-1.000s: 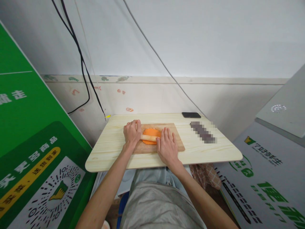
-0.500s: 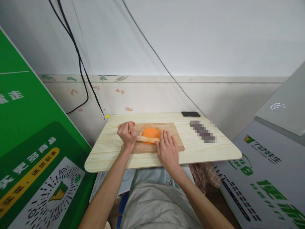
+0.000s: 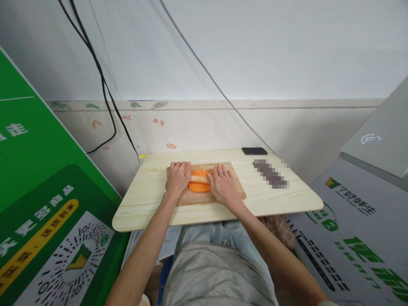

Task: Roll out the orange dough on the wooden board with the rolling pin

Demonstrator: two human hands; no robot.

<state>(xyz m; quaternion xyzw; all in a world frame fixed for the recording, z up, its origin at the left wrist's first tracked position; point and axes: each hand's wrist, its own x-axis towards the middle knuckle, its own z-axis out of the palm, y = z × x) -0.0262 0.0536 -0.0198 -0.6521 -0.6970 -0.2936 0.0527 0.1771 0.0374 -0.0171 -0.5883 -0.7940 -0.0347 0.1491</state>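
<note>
A light wooden rolling pin (image 3: pixel 200 179) lies across a flat, rounded sheet of orange dough (image 3: pixel 199 187) on a wooden cutting board (image 3: pixel 235 189). My left hand (image 3: pixel 179 176) is wrapped over the pin's left end, covering it. Over the right end rests my right hand (image 3: pixel 223 182), its fingers curved over the pin and its thumb along the near side. Only the middle of the pin shows between the hands. Dough sticks out on the far and near sides of the pin.
The board lies on a pale wooden table (image 3: pixel 140 208) against the wall. A black phone (image 3: pixel 254 151) sits at the back edge, with a pixelated dark object (image 3: pixel 270 174) in front of it. A green printed panel (image 3: pixel 57 182) stands left, a white printed panel (image 3: pixel 347 221) right.
The rolling pin has moved away from me over the dough. My left hand has gone from a fist at the pin's end to fingers laid over it; my right hand has moved forward too.
</note>
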